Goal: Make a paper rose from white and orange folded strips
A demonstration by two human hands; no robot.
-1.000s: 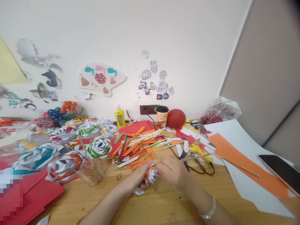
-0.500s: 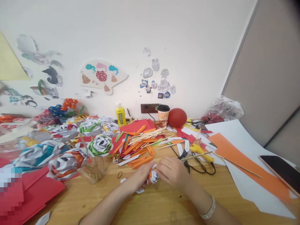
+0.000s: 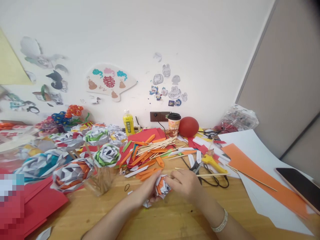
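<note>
A small orange-and-white folded paper flower (image 3: 163, 187) is held low over the wooden table (image 3: 160, 223). My left hand (image 3: 147, 190) curls around its left side. On the other side, the bent fingers of my right hand (image 3: 186, 183) pinch its upper right edge. A thin wooden stick (image 3: 216, 174) juts out to the right from behind my right hand; whether it joins the flower is hidden. White folded paper (image 3: 147, 203) shows below my left hand. Just beyond the hands lie folded orange paper strips (image 3: 147, 174) and scissors (image 3: 196, 167).
Finished paper flowers (image 3: 107, 155) crowd the left, beside a clear cup of sticks (image 3: 99, 181). Loose sticks (image 3: 157, 145) lie behind. A yellow glue gun (image 3: 215, 164) with its cord, orange paper (image 3: 262, 176) and a phone (image 3: 297, 186) occupy the right. A bottle (image 3: 128, 123) and lidded cup (image 3: 174, 125) stand near the wall.
The flower has turned so that more of its petals show between my hands. My right hand has shifted slightly left, and the stick has dropped from a slant to nearly level.
</note>
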